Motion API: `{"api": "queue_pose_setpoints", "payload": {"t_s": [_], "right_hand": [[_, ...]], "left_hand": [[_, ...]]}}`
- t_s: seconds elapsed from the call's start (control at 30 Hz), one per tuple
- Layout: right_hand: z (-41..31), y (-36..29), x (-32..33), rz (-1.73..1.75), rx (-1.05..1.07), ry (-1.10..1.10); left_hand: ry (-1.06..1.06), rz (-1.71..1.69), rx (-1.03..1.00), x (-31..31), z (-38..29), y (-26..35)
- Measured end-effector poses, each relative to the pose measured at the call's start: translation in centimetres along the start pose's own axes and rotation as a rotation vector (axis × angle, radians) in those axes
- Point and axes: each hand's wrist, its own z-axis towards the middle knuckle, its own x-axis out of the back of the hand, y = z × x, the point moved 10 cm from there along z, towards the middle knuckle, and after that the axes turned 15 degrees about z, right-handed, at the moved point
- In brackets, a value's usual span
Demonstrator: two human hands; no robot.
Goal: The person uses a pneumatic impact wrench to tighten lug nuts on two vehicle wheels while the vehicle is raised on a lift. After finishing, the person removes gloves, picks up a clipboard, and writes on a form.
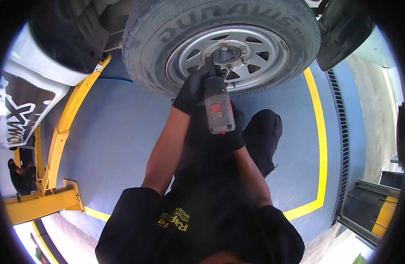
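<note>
A cordless impact wrench (219, 102) points up at a silver steel wheel (237, 74) on a vehicle. Its long black socket (209, 64) meets the lug nut (207, 55) at the left of the hub; whether it is fully seated cannot be told. My left hand (190, 90), in a black glove, is wrapped around the tool's nose near the socket. Also gloved in black, my right hand (235, 135) grips the wrench lower down, partly hidden beneath its body. Several other lug nuts (243, 49) show around the dark hub centre (226, 54). A black tyre (146, 52) surrounds the wheel.
Yellow lift arm (67, 118) stretches up on the left beside the white body panel (54, 89). Mud flaps (344, 33) flank the tyre. Yellow floor line (319, 148) and drain grate (342, 132) run along the right. Another person (22, 175) is at far left.
</note>
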Motion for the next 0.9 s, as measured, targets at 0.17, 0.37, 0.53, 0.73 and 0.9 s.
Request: {"api": "queue_pose_setpoints", "payload": {"t_s": [0.17,0.37,0.53,0.73,0.9], "right_hand": [[1.1,-1.7,-0.6,-0.343,0.195,-0.024],[2.4,-0.3,0.1,-0.722,0.08,-0.12],[0.6,-3.5,0.7,-0.344,0.262,-0.024],[-1.5,-2.6,2.0,0.159,-0.032,0.074],[0.7,-0.7,3.9,0.45,-0.077,0.161]], "left_hand": [[0.202,0.076,0.058,1.4,0.0,-0.3],[0.107,-0.064,0.011,-0.8,0.2,-0.4],[0.059,-0.164,0.035,-2.5,-1.4,-0.8],[-0.013,-0.081,0.01,-6.5,-1.3,0.6],[-0.06,-0.114,-0.019,-7.6,1.5,2.5]]}}
